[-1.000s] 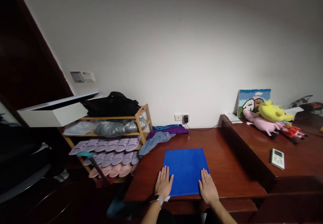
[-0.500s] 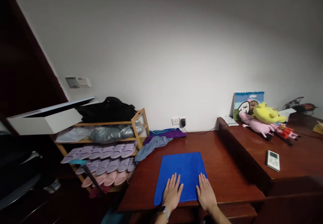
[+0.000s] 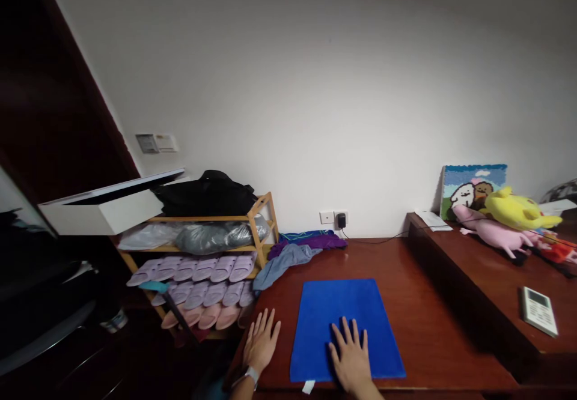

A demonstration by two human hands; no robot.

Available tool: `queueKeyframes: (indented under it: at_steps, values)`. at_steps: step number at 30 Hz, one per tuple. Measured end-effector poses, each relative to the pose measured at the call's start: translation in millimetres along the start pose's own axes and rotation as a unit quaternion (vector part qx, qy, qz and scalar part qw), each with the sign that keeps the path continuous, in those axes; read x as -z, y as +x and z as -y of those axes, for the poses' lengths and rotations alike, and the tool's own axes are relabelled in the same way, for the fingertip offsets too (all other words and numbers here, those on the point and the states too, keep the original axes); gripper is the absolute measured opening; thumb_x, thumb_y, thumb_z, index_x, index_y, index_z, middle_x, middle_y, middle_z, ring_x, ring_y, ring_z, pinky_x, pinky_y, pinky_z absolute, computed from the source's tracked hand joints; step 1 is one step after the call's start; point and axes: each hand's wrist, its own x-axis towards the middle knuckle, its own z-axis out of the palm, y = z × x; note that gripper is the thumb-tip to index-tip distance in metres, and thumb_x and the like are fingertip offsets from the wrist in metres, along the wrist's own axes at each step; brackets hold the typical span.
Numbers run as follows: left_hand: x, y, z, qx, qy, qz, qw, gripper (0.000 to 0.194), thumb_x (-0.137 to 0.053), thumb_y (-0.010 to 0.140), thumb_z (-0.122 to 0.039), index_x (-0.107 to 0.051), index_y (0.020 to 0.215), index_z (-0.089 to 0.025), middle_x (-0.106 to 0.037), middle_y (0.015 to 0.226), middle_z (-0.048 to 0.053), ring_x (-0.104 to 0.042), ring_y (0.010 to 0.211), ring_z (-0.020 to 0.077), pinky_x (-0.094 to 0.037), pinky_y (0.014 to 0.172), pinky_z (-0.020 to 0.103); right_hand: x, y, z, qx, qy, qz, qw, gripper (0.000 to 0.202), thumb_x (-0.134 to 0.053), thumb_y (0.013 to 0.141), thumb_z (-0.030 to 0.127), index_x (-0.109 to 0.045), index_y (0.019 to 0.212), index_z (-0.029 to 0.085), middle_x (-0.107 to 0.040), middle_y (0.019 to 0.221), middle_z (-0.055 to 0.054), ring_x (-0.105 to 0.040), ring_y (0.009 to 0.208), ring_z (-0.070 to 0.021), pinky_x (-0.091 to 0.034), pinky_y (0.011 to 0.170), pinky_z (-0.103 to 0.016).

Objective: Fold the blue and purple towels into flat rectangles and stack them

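A blue rectangular cloth (image 3: 345, 304) is spread flat on the brown wooden table (image 3: 433, 328), with a small white tag (image 3: 308, 387) sticking out at its near edge. On the lower middle of the cloth rests my right hand (image 3: 352, 358), palm down with fingers spread. My left hand (image 3: 261, 341) is off the cloth, to its left over the table's left edge, its fingers stretched out and nothing in them. A watch band circles the left wrist.
Crumpled grey-blue and purple clothes (image 3: 288, 260) lie at the table's back left, beside a shoe rack (image 3: 232, 218) of slippers. A black plug (image 3: 341, 220) sits in the wall socket. On the higher surface at right are a remote control (image 3: 538, 311) and soft toys (image 3: 496, 235).
My left hand has left the cloth and moved left to the table's edge. My right hand now lies nearer the middle of the cloth. The view has turned slightly right-to-left, shifting everything.
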Motion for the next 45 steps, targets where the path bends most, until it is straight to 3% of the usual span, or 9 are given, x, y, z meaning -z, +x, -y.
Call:
queueKeyframes:
  at_steps: [4,7,10,17,23,32,40,43,45]
  values:
    - [-4.9,3.0,-0.4,-0.003,-0.010,-0.041,0.999,0.069,-0.035,0.099,-0.057,-0.038,0.157,-0.020,-0.032,0.166,0.010,-0.028,0.154,0.0273,-0.019,0.126,0.050,-22.6,7.9,7.6,0.014,0.014,-0.004,1.000,0.058,-0.024,0.100,0.068,-0.027,0.155,0.049,-0.020,0.168,0.005,-0.013,0.156,-0.0359,-0.002,0.120,-0.073]
    - [-4.8,0.9,-0.8,-0.002,-0.011,-0.046,0.999,0.066,-0.035,0.099,-0.054,-0.040,0.156,-0.021,-0.035,0.165,0.009,-0.031,0.153,0.0261,-0.021,0.126,0.049,-16.0,21.9,-12.2,0.024,0.011,0.007,1.000,0.060,-0.026,0.099,0.070,-0.026,0.155,0.050,-0.021,0.167,0.007,-0.013,0.156,-0.0360,-0.001,0.120,-0.072]
    - [-2.6,0.3,-1.6,-0.001,-0.004,-0.048,0.999,0.066,-0.036,0.099,-0.053,-0.040,0.156,-0.021,-0.036,0.165,0.009,-0.031,0.153,0.0261,-0.022,0.126,0.049,1.3,44.8,-50.2,0.000,-0.018,0.009,1.000,0.060,-0.028,0.099,0.070,-0.028,0.155,0.049,-0.022,0.167,0.008,-0.014,0.156,-0.0347,-0.001,0.121,-0.071]
    - [-8.6,4.9,1.7,0.003,0.004,-0.049,0.999,0.067,-0.037,0.096,-0.053,-0.042,0.155,-0.021,-0.036,0.164,0.006,-0.033,0.152,0.0262,-0.022,0.126,0.049,37.2,114.3,-169.4,-0.079,-0.082,0.014,0.993,0.062,-0.029,0.098,0.069,-0.026,0.156,0.049,-0.024,0.168,0.007,-0.013,0.156,-0.0316,-0.006,0.122,-0.068]
    - [-12.5,6.9,5.7,-0.005,-0.016,-0.062,0.998,0.067,-0.038,0.095,-0.052,-0.044,0.154,-0.023,-0.040,0.163,0.004,-0.036,0.151,0.0253,-0.025,0.125,0.049,47.9,165.6,-223.3,-0.057,-0.105,0.031,0.992,0.062,-0.024,0.097,0.072,-0.023,0.156,0.052,-0.023,0.169,0.010,-0.012,0.157,-0.0287,-0.007,0.123,-0.064]
    - [-15.5,6.8,8.1,0.001,-0.016,-0.050,0.999,0.067,-0.037,0.096,-0.055,-0.041,0.156,-0.025,-0.039,0.163,0.002,-0.033,0.152,0.0266,-0.029,0.124,0.050,51.0,222.8,-258.7,-0.057,-0.133,0.048,0.988,0.064,-0.024,0.096,0.073,-0.019,0.156,0.053,-0.019,0.170,0.010,-0.009,0.157,-0.0280,-0.008,0.122,-0.063]
    - [-21.0,3.0,11.4,0.006,-0.033,-0.056,0.998,0.061,-0.037,0.099,-0.053,-0.043,0.155,-0.031,-0.038,0.163,-0.003,-0.033,0.152,0.0252,-0.030,0.124,0.049,46.9,265.7,-291.5,-0.062,-0.129,0.067,0.987,0.066,-0.026,0.094,0.074,-0.022,0.156,0.052,-0.019,0.170,0.009,-0.013,0.156,-0.0293,-0.018,0.119,-0.061]
    - [-19.5,0.5,9.9,0.009,-0.040,-0.050,0.998,0.060,-0.035,0.100,-0.052,-0.041,0.156,-0.031,-0.037,0.164,-0.003,-0.033,0.152,0.0248,-0.029,0.125,0.049,52.4,270.6,-285.9,-0.073,-0.136,0.089,0.984,0.066,-0.031,0.093,0.071,-0.030,0.156,0.048,-0.023,0.169,0.005,-0.015,0.156,-0.0306,-0.018,0.119,-0.062]
    - [-18.8,-1.2,8.4,0.011,-0.046,-0.052,0.998,0.060,-0.034,0.101,-0.052,-0.040,0.156,-0.031,-0.036,0.165,-0.003,-0.033,0.152,0.0252,-0.027,0.125,0.050,56.1,269.2,-259.1,-0.063,-0.148,0.073,0.984,0.065,-0.034,0.095,0.063,-0.039,0.155,0.039,-0.024,0.169,0.002,-0.014,0.156,-0.0311,-0.013,0.121,-0.062]
